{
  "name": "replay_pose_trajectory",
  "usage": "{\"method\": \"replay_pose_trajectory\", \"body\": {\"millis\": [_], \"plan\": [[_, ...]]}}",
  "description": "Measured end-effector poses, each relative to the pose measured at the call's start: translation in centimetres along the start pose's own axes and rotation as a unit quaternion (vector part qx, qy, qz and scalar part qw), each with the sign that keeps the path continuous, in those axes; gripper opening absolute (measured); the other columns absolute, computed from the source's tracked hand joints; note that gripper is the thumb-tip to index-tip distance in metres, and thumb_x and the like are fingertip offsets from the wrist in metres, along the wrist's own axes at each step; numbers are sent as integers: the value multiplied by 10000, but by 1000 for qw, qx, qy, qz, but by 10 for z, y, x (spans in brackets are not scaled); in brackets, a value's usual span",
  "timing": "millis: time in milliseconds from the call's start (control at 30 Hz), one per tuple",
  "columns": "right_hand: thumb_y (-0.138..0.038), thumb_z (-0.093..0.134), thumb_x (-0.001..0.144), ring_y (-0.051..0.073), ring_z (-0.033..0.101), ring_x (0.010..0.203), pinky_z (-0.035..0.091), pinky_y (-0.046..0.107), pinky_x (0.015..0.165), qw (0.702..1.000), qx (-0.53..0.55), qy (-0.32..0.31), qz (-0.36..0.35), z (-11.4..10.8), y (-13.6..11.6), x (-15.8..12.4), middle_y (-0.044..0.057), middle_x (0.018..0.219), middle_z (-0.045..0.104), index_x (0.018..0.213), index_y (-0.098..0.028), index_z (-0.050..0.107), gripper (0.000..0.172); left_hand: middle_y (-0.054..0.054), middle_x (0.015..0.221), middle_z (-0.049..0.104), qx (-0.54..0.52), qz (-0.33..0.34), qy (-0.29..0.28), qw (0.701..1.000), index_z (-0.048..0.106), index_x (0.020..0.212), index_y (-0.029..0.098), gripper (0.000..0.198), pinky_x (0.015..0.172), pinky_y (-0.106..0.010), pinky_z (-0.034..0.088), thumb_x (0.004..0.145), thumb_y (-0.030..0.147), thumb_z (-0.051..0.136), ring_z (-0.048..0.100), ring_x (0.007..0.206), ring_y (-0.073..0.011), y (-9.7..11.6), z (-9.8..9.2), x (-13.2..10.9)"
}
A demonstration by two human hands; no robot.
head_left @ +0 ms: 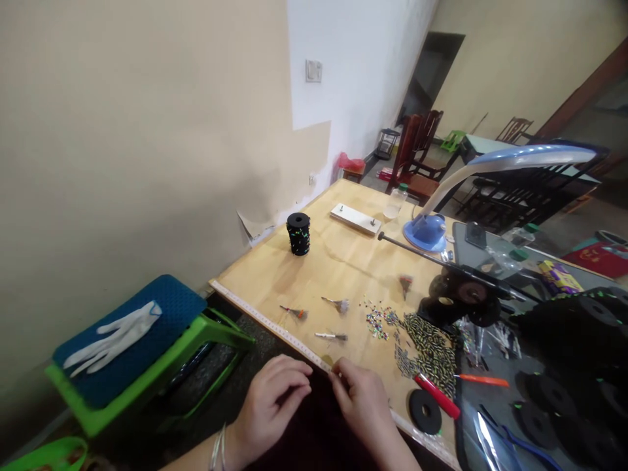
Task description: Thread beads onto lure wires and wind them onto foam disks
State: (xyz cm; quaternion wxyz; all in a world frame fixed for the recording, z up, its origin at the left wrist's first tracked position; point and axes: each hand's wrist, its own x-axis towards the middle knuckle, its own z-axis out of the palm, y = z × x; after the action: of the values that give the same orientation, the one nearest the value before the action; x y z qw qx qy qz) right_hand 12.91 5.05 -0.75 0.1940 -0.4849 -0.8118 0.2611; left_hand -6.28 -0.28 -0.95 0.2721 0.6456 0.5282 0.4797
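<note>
At the table's near edge, my left hand (275,400) has its fingers curled, with the thumb close to the fingertips. Anything between them is too small to make out. Opposite it, my right hand (360,396) pinches thumb and forefinger together beside the white measuring tape (265,320) along the edge. What it grips, if anything, is hidden. Just beyond the hands lie a small white-stemmed bundle of dark bristles (332,337), a pale-tufted bundle (337,304) and an orange-banded bundle (295,313). Small coloured beads (380,320) and a pile of striped black-and-yellow pieces (432,347) lie to the right.
A black foam roll (299,234) stands upright near the wall. Farther back are a white board with bolts (356,219) and a blue lamp (424,232). Right: a red-handled tool (436,396), black ring (424,411), scissors (485,438). Left: a green stool (132,399) bearing a white glove (115,337).
</note>
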Motion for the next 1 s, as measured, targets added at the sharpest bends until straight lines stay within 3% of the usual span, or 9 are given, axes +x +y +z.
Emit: {"method": "replay_pose_trajectory", "body": {"millis": [100,233,400,733,1000], "plan": [[-214,468,887,167,621,510,299,234,487,999,-36,-22,3,2,1,0,-1,571,661,713,-216,597,217,-84,1039,729,113,121,-56,985,695,957,233,185,830,-367,474,835,142,590,630,921,-227,-7,5,-7],[-204,474,889,179,650,549,309,231,499,997,-63,-41,11,2,0,2,8,601,680,723,-212,584,199,-90,1158,692,225,167,-75,957,653,1057,216,220,838,-373,471,872,165,545,607,987,-232,-13,8,-8],[-194,489,889,188,669,576,319,224,503,996,-67,-53,13,1,-3,6,10,621,693,735,-215,591,185,-89,1227,653,268,166,-101,944,626,1101,193,254,831,-392,453,876,140,521,580,1007,-247,-11,8,-6],[-195,507,888,189,673,590,317,225,513,996,-71,-59,8,2,1,6,11,643,705,758,-219,599,161,-75,1245,639,288,113,-100,946,596,1157,184,305,849,-395,415,872,119,510,538,1027,-250,-7,9,-9],[-232,476,905,191,651,595,355,226,536,997,-31,-50,43,-8,2,-3,18,653,693,755,-220,595,192,-72,1274,625,337,98,-119,929,514,1288,175,422,772,-379,413,869,121,508,549,901,-238,4,12,-8]]}}
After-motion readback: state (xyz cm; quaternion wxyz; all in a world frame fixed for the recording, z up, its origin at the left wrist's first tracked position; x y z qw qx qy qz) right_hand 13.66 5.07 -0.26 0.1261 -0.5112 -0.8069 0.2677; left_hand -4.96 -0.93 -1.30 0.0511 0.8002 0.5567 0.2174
